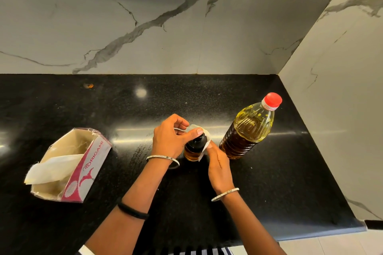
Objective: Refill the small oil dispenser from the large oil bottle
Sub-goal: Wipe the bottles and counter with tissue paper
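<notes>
Pinching a white tissue [204, 148] over the black cap [196, 142] of the small dispenser [191, 155], the left hand [171, 139] had its thumb laid across the top and its other fingers curled behind. The right hand [218, 164] held the tissue's lower edge against the dispenser's side, fingers curled toward it; how far they wrapped round could not be told. The dispenser stood upright on the black counter [145, 109] between the two hands, with amber oil showing in its clear body. The step looked like wiping the cap and neck, or gripping through the paper to twist the cap. Done well, it wanted the right hand steadying the body firmly while the left turned, since an oily surface would likely slip. Just beside the dispenser to the right stood the big oil bottle [248, 130], well filled, its red cap [272, 99] on; the white band beneath carried red letters too blurred to read. Well apart to the left lay an opened tissue box [83, 170], a sheet trailing out, its pink side reading "ORIGAMI" above a bird-like emblem.
</notes>
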